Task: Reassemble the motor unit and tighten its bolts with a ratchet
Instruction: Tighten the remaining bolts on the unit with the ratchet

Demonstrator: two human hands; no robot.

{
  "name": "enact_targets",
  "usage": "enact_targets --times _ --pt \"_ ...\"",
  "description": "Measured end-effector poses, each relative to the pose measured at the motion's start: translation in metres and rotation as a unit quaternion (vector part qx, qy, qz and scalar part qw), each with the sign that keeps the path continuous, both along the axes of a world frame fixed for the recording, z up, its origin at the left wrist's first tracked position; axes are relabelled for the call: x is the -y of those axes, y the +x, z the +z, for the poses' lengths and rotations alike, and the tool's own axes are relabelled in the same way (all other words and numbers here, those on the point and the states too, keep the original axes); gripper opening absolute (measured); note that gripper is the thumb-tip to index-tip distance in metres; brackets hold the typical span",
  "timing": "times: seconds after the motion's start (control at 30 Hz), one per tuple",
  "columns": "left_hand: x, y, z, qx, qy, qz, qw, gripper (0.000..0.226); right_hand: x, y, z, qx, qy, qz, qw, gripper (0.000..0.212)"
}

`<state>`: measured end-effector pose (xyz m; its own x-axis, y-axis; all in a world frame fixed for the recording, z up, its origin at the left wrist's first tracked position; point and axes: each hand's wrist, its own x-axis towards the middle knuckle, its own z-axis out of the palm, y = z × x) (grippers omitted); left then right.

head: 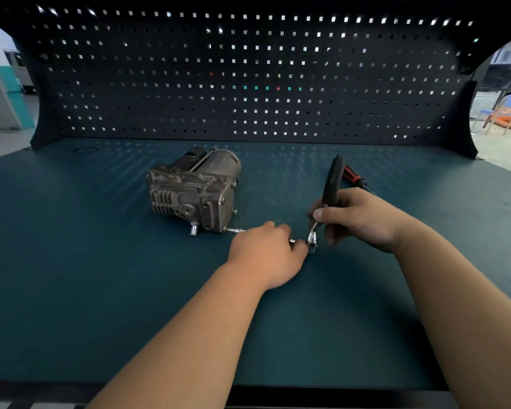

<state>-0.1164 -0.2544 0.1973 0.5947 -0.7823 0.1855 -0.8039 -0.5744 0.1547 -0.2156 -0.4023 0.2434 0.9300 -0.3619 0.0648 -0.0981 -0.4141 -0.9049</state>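
Bench mat (101,290): our dark green work surface runs from its front edge under our forearms out past both hands.
Pegboard (248,69): a dark perforated panel stands at the far edge of the mat, well beyond our hands.
Motor unit (192,191): this grey, grimy housing with its round motor can lies on the mat ahead of our left hand and to its left, apart from the fingers.
Left hand (266,255): knuckles up, fingers curled round the extension bar, thumb close beside the ratchet head.
Right hand (357,219): closed round the lower part of the ratchet handle, thumb laid across it.
Ratchet (331,187): its black handle rises out of our right hand and leans away from us – the chrome head sits low between the two hands.
Screwdriver (354,177): a red and black handle lies on the mat just behind our right hand.
Extension bar (236,230): a thin chrome rod emerges past our left knuckles and reaches the unit's near lower corner – we cannot tell whether it sits on a bolt.
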Motion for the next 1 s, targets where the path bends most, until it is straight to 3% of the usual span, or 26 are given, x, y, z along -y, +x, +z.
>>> enact_targets --times 0.33,0.7,1.0 --pt "0.001 -0.001 -0.001 0.001 -0.005 0.003 1.0 0.043 0.002 0.02 -0.021 -0.048 0.025 -0.108 0.993 0.021" --pt "0.001 0.0 -0.002 0.005 -0.007 0.002 1.0 0.042 0.002 0.021 -0.021 -0.075 -0.01 -0.113 0.991 0.023" --pt "0.0 0.001 -0.002 -0.005 -0.007 0.002 1.0 0.042 0.002 0.019 -0.019 -0.15 -0.08 -0.133 0.976 0.041"
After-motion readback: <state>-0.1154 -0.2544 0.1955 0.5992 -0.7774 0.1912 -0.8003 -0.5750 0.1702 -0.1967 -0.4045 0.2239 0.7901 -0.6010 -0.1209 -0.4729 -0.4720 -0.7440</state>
